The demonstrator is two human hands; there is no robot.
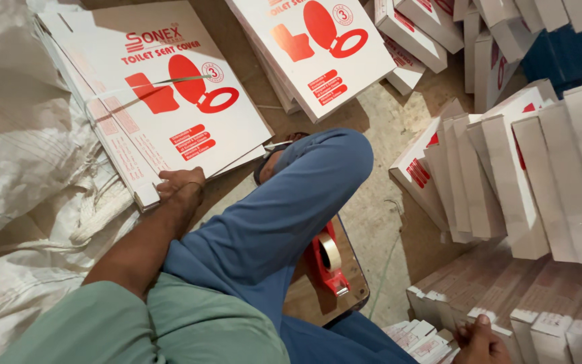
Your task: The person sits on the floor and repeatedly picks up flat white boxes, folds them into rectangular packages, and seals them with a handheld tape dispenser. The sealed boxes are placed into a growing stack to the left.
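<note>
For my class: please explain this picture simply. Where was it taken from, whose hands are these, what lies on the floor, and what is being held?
There is one picture, taken by a camera worn on a person's head, looking down at their own body. No machine is involved: the work is done with two bare hands. The person sits on the floor in blue trousers, one knee raised. Their left hand rests on the lower edge of a stack of flat white cartons printed in red. Their right hand, at the bottom edge, touches a small folded carton; whether its grip is closed is hard to tell. Between the legs, a red tape dispenser lies on a wooden board. A second flat stack lies ahead, rows of assembled white boxes stand on the right, and a white woven sack lies on the left.
</note>
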